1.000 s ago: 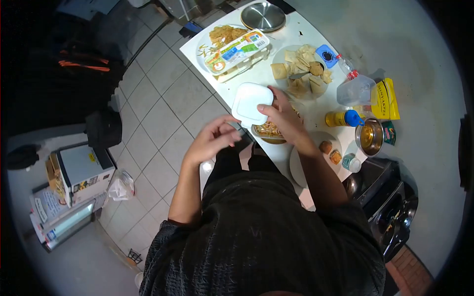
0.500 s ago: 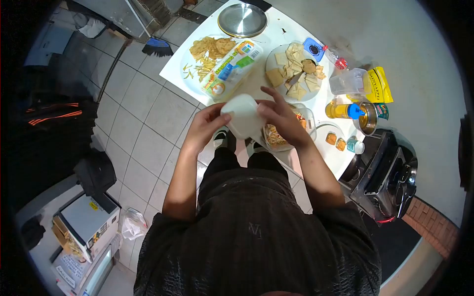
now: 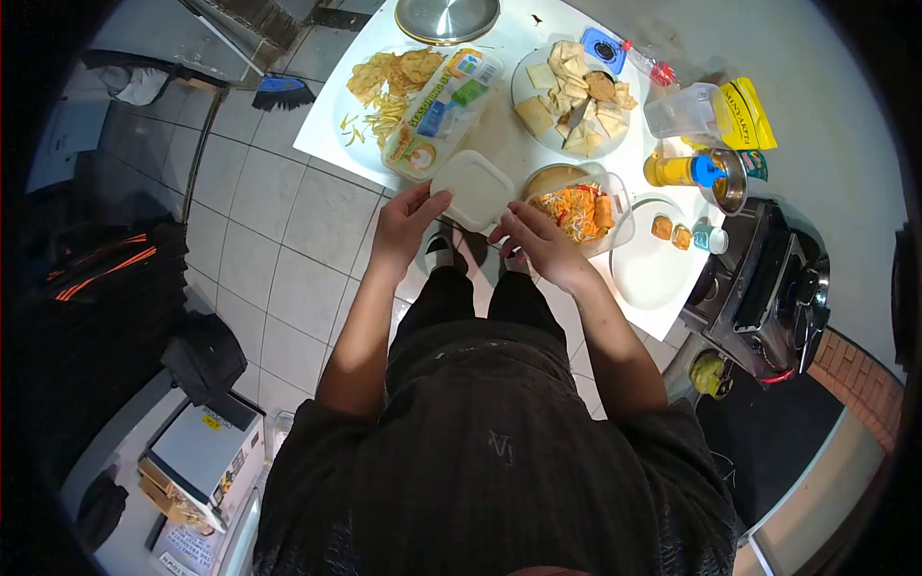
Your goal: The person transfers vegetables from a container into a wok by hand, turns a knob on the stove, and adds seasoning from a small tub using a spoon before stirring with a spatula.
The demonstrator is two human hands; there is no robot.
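A white square plastic lid (image 3: 473, 190) is held by its sides over the near edge of the table. My left hand (image 3: 401, 227) pinches its left corner between thumb and fingers. At the lower right corner, the fingers of my right hand (image 3: 545, 248) are closed on the lid. Just right of the lid sits a clear plastic container (image 3: 625, 219) holding orange and white shredded food (image 3: 574, 211). A packet labelled "Seasoning" (image 3: 444, 113) lies beyond the lid, close to its far edge.
Beyond are a plate of folded wrappers (image 3: 538, 117), a steel lid (image 3: 448, 17) and fried pieces (image 3: 396, 75). A white plate (image 3: 642, 274), an orange bottle (image 3: 669, 171), a steel bowl (image 3: 734, 182) and a yellow pouch (image 3: 743, 117) stand right. A stove (image 3: 759, 288) adjoins the table.
The lid has gone from tilted to flatter, its top now facing me. My right hand has moved down to its lower corner, uncovering the food container. The view has shifted slightly.
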